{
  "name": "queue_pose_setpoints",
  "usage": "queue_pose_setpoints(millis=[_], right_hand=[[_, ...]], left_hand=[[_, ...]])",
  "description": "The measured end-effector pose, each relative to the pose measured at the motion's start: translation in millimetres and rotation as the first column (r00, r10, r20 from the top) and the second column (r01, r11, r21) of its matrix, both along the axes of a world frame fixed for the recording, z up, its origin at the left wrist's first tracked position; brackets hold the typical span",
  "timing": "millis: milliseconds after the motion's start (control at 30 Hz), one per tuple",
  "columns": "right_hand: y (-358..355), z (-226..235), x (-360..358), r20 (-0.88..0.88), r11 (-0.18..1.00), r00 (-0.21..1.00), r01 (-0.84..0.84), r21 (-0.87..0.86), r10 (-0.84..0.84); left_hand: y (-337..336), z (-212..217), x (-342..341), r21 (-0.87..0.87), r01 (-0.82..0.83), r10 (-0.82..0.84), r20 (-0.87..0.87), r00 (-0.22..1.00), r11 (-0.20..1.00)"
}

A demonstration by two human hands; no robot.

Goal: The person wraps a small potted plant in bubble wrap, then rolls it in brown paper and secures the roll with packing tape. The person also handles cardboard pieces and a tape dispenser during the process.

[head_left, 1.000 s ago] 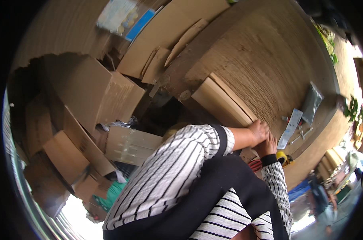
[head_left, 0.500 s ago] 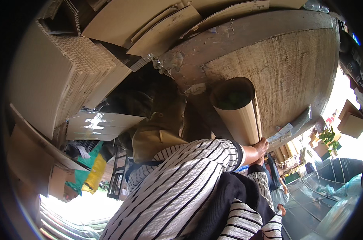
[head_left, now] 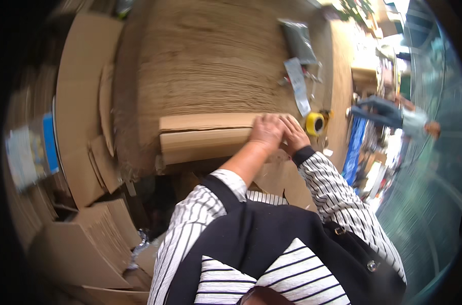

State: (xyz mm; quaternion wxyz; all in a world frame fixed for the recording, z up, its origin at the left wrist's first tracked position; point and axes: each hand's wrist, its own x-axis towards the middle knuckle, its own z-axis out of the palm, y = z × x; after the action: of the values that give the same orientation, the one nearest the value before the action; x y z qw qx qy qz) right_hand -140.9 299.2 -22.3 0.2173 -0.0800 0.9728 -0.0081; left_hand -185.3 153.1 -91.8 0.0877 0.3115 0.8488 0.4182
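A brown cardboard tube (head_left: 205,145) lies sideways along the near edge of a wooden table (head_left: 210,56), with a long dark seam running down it. My left hand (head_left: 267,131) grips the tube near its right end, fingers bent over the top. Against it, my right hand (head_left: 294,136) curls around that same end, and the fingers of the two hands nearly overlap. The hands hide the tube's right opening. Just right of my right hand stands a yellow roll of tape (head_left: 315,124).
On the table's right side lie a grey plastic packet (head_left: 298,41) and a white paper strip (head_left: 297,87). Flat cardboard sheets (head_left: 83,112) lean at the left, with a cardboard stack (head_left: 96,239) below them. Another person (head_left: 394,114) is farther off at the right.
My view has swung round, and the tube, which pointed away from me with its far opening showing, now lies crosswise before me. Both hands now show clearly at its right end.
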Motion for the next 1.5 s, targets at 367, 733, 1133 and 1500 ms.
queue_pose_setpoints(millis=[367,733,1133,1500], right_hand=[[120,-43,100,-0.329,0.480,0.353,0.716,-0.508,-0.876],[284,-106,77,-0.089,-0.022,-0.020,0.999,0.023,-0.996],[134,80,114,0.398,-0.176,0.493,0.435,-0.883,-0.774],[5,45,30,0.184,0.362,0.552,0.727,-0.583,-0.813]], left_hand=[[8,18,-9,-0.267,0.266,-0.277,-0.003,0.961,0.926],[7,32,-10,-0.260,0.252,-0.270,-0.034,0.962,0.932],[-5,30,-11,-0.221,0.261,-0.259,0.039,0.965,0.940],[-11,18,-1,-0.023,0.214,-0.215,-0.105,0.971,0.977]])
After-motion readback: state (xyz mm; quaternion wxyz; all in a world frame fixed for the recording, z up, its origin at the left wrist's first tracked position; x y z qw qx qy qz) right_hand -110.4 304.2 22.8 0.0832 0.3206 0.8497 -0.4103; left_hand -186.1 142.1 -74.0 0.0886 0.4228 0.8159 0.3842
